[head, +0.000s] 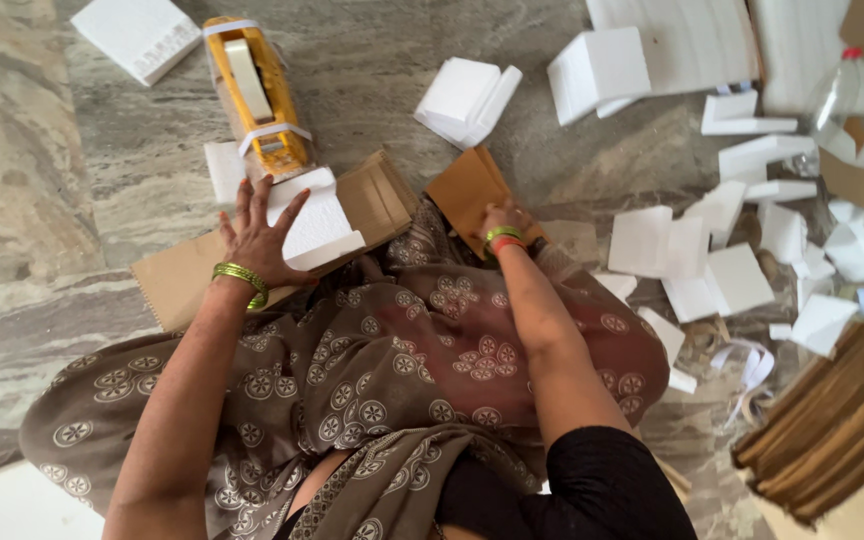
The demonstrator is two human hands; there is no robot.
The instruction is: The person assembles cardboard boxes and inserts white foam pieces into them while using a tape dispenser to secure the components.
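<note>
My left hand (255, 232) rests palm down, fingers spread, on a white foam block (320, 222) that lies in an open brown cardboard box (177, 280) on the stone floor. A yellow and white appliance wrapped in clear plastic (254, 95), capped by foam pieces, lies just beyond the fingers. My right hand (501, 217) grips the edge of a brown cardboard flap (464, 190). Green bangles circle both wrists. Patterned brown cloth (392, 370) covers my lap below the hands.
Several white foam blocks (722, 260) lie scattered to the right, with more blocks at the top (597, 65) and top left (137, 35). A stack of flattened cardboard (842, 420) sits at the lower right. A clear plastic bottle (834, 95) stands at the upper right.
</note>
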